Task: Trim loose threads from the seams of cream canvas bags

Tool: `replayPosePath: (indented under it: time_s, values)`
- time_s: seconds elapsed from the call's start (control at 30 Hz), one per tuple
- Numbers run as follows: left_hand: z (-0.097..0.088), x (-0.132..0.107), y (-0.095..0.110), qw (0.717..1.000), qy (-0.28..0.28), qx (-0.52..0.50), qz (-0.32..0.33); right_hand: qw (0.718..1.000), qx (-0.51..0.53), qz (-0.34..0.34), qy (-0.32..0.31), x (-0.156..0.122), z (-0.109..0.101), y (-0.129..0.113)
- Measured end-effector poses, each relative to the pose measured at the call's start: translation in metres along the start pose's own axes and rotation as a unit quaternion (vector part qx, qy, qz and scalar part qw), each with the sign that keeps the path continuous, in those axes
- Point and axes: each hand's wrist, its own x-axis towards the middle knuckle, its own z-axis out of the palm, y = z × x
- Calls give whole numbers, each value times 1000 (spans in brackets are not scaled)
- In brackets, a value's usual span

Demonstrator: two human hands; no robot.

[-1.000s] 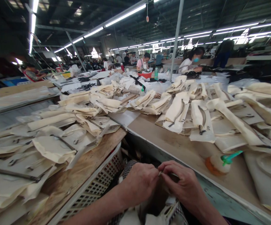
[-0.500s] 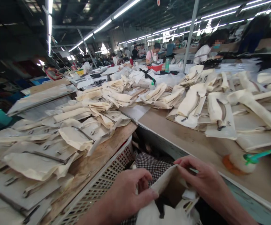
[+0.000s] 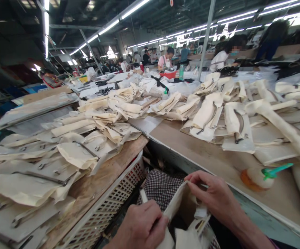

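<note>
A cream fabric piece, apparently a bag part (image 3: 175,203), sits low in front of me, its dark inside showing. My right hand (image 3: 212,193) pinches its upper edge between thumb and fingers. At the piece's left side, my left hand (image 3: 144,223) is closed, back upward, with thumb and fingers pressed together on the edge. A narrow pale strip (image 3: 143,196) sticks up just behind that hand. Beneath lies black-and-white checked cloth (image 3: 159,185). The lower part of the piece runs out of view.
Cream pieces with dark zips (image 3: 25,193) cover the wooden table (image 3: 129,150) at left; more lie on the right table (image 3: 170,138). A white plastic basket (image 3: 113,197) stands between them. A green-tipped glue bottle (image 3: 259,178) is at right. Co-workers sit farther back.
My left hand has turned over and its fingers have closed in at the piece's left edge. The right hand keeps its pinch. The view has swung slightly to the right.
</note>
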Motion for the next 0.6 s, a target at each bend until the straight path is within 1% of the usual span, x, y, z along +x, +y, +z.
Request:
replayPosePath:
  time_s: [0.1,0.17,0.23,0.3,0.37,0.47,0.53,0.6]
  values:
    - [-10,12,-2,999,-50,20,-7,1000,7,-18,5,1,1,-4]
    - [-17,28,1,996,-81,21,-13,999,15,-37,3,1,2,-8]
    - [-18,47,6,995,-93,21,-6,998,17,-56,-4,-1,4,-11]
    - [-12,64,10,996,-85,17,6,997,8,-73,-6,-3,6,-11]
    - [-3,76,11,998,-67,4,12,996,4,-84,-8,-5,6,-9]
    - [4,82,9,999,-35,-10,40,996,15,-88,-1,-5,4,-10]
    - [-1,79,9,998,-6,-12,55,995,26,-99,-3,-1,1,-18]
    - [-13,72,10,998,29,-11,54,991,40,-124,-16,6,-2,-32]
